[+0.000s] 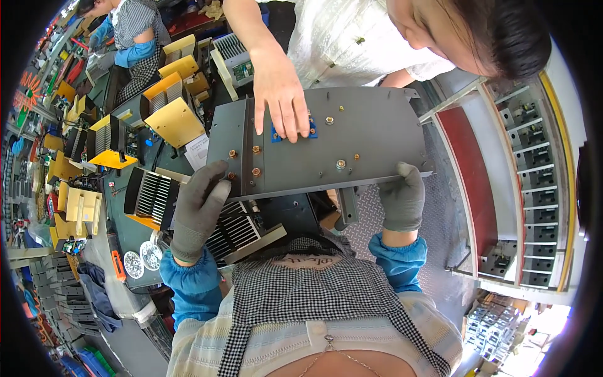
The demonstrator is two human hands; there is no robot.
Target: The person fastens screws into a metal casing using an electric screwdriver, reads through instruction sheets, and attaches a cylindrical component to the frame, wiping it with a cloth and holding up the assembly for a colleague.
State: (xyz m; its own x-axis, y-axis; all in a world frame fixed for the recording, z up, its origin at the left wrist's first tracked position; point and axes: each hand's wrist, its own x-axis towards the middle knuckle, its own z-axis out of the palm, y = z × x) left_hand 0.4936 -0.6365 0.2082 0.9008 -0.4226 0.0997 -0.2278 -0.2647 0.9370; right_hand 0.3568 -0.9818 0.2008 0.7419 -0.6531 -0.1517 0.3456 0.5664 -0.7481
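A dark grey metal panel [377, 135] with several bolts and nuts is held level in front of me. My left hand [199, 204], in a grey glove, grips its near left corner with the fingers curled at the edge. At the near right edge my right hand [402, 198], gloved too, holds the panel, its thumb on top and other fingers partly hidden beneath. Another person's bare hand [282, 97] reaches in from the far side and touches a small blue part [304, 134] on the panel, mostly covering it.
On the dark green workbench [135, 195] at left stand several finned units with yellow plates [173, 113]. An orange-handled tool [118, 265] lies near two round discs [143, 261]. A rack of metal parts [539, 188] is at right. A second person [135, 38] works at far left.
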